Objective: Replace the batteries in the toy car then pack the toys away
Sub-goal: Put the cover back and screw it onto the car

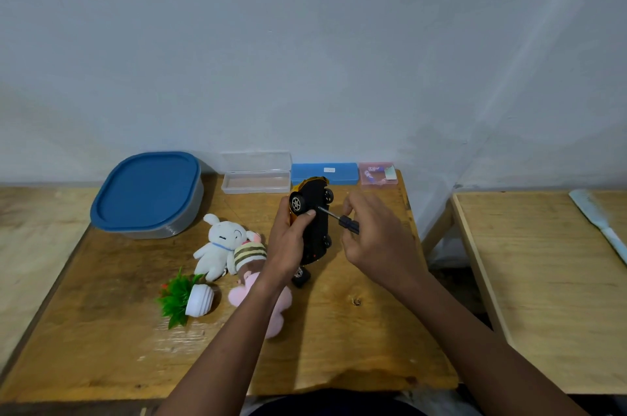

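Observation:
My left hand (288, 239) holds the orange toy car (315, 225) on its side above the table, black underside turned toward my right hand. My right hand (369, 239) grips a small black-handled screwdriver (346, 222) whose metal tip touches the car's underside near the front wheel. A white plush rabbit (219, 246), a striped plush toy (251, 257) and a pink plush toy (249, 293) lie on the table left of my left arm. A little plastic plant in a white pot (190, 296) lies on its side.
A grey container with a blue lid (147, 193) stands at the back left. Along the wall sit an open clear case (256, 178), a blue case (324, 173) and a pink box (378, 173). A second wooden table (543, 279) stands to the right across a gap.

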Tool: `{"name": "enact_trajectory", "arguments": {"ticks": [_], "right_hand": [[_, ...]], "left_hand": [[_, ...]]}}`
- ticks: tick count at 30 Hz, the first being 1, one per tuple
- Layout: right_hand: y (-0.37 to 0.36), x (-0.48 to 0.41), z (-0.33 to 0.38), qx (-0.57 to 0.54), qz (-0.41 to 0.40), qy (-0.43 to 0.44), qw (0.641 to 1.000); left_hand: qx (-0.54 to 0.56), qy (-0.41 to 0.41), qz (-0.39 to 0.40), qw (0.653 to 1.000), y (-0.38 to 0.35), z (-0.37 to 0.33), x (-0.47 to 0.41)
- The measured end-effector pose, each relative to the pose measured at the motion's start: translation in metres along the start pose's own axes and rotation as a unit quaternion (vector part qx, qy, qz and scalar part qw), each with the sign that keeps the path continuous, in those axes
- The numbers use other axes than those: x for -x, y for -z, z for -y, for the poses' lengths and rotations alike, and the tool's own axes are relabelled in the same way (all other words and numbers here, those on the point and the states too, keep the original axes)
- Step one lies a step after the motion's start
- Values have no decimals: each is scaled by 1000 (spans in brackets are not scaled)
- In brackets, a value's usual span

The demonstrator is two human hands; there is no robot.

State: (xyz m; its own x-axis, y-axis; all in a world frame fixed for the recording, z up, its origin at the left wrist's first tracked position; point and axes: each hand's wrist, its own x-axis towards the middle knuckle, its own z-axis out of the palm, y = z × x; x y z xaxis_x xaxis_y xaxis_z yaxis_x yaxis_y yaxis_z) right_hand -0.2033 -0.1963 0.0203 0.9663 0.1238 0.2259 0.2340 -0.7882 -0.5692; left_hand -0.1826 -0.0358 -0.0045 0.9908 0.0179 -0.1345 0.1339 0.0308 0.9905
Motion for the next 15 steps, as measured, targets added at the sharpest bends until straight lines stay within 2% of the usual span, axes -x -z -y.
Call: {"name": "enact_trajectory", "arguments": {"ticks": [6, 15], "right_hand": [[-2, 1, -5, 82, -50, -15, 995], [-1, 0, 0, -6, -3, -36, 999]], "left_hand": [[-12, 8, 4, 1000, 4, 2, 1], [-27, -1, 13, 1000, 3, 2, -2]]}}
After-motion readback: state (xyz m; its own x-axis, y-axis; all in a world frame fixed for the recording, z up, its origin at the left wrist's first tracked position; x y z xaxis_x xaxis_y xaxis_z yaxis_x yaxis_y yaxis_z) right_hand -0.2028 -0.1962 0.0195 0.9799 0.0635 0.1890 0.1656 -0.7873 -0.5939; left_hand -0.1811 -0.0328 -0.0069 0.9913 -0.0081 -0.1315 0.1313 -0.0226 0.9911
